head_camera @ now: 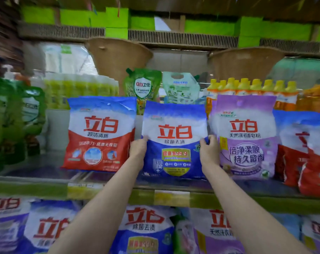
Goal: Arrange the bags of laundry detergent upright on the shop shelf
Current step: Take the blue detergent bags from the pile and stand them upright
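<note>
At frame centre a blue-and-white detergent bag [174, 140] stands upright on the shelf [108, 187]. Just left stands a red-and-white bag [99, 133], tilted slightly; just right a purple bag [245, 136], upright. At the right edge more red bags [305, 153] lean together.

- Both bare forearms reach up and forward from the bottom of the view, nearly parallel.
- The left hand [137, 151] is raised, back toward the camera, fingers wrapped out of sight, thumb up.
- The right hand [209, 151] is level with it, thumb and curled fingers in a pinching grip.
</note>
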`<act>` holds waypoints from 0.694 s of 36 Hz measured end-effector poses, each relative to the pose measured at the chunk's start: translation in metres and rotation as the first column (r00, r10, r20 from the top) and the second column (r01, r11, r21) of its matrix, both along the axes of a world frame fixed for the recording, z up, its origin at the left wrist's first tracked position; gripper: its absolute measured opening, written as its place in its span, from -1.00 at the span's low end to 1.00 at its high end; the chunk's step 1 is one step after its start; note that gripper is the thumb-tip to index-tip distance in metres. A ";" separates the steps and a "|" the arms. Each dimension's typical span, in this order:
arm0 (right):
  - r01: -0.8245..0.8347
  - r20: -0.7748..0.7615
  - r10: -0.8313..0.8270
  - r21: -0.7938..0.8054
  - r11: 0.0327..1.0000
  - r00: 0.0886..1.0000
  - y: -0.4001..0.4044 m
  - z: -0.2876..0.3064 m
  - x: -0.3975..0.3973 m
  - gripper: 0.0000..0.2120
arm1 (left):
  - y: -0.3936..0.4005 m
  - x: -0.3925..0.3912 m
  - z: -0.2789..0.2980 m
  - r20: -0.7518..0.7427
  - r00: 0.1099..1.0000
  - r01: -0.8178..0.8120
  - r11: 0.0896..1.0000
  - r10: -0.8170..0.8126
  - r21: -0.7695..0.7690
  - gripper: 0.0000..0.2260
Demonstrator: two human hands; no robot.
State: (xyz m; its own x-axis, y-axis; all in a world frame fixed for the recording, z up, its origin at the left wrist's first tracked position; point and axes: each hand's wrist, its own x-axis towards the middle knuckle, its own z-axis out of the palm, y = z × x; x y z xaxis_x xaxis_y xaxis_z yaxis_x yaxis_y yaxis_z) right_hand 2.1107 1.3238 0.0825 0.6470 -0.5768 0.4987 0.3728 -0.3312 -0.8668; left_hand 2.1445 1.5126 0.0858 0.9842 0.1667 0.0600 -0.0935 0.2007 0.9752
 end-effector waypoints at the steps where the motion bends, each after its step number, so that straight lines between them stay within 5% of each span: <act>1: -0.040 -0.053 0.040 0.001 0.999 0.998 -0.004 -0.003 0.004 -0.70 | 0.001 0.000 -0.001 -0.010 0.998 0.058 0.998 -0.059 -0.034 -0.73; 4: -0.123 -0.184 0.117 -0.019 0.992 0.976 -0.007 0.002 0.009 -0.86 | -0.003 -0.002 0.004 0.026 0.985 0.171 0.984 -0.170 -0.043 -0.87; 6: -0.117 -0.222 0.104 -0.046 0.992 0.969 -0.008 0.005 0.014 -0.58 | -0.005 0.003 0.011 0.054 0.987 0.156 0.987 -0.154 -0.047 -0.87; 9: -0.163 -0.208 0.165 0.026 0.986 0.964 -0.010 0.003 0.021 -0.46 | -0.004 0.012 0.022 0.075 0.978 0.200 0.977 -0.194 -0.076 -0.82; 13: -0.249 -0.115 0.273 0.186 0.951 0.955 -0.012 0.012 0.024 -0.85 | -0.005 0.017 0.033 0.094 0.960 0.267 0.964 -0.265 -0.013 -0.84; 17: -0.184 -0.067 0.192 0.108 0.977 0.979 -0.012 0.024 0.028 -0.84 | -0.004 0.021 0.037 0.115 0.961 0.252 0.967 -0.253 0.018 -0.72; 20: -0.180 0.053 0.176 0.075 0.981 0.983 -0.004 0.028 0.024 -0.90 | -0.005 0.021 0.040 0.220 0.961 0.171 0.985 -0.168 0.006 -0.88; 22: -0.212 0.145 0.196 0.102 0.972 0.970 -0.001 0.029 0.025 -0.77 | -0.006 0.025 0.042 0.290 0.953 0.101 0.994 -0.088 -0.032 -0.96; 25: -0.297 0.193 0.264 0.168 0.940 0.945 -0.004 0.027 0.031 -0.54 | -0.001 0.035 0.036 0.351 0.936 0.020 0.999 -0.030 0.031 -0.80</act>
State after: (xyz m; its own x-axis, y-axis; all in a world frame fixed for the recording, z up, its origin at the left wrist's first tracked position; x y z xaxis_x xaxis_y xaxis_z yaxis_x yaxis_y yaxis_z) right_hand 2.1421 1.3201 0.1093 0.7143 -0.4792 0.5100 0.5697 -0.0250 -0.8215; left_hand 2.1796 1.5121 0.1219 0.9033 0.1355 0.4070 -0.4265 0.1817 0.8861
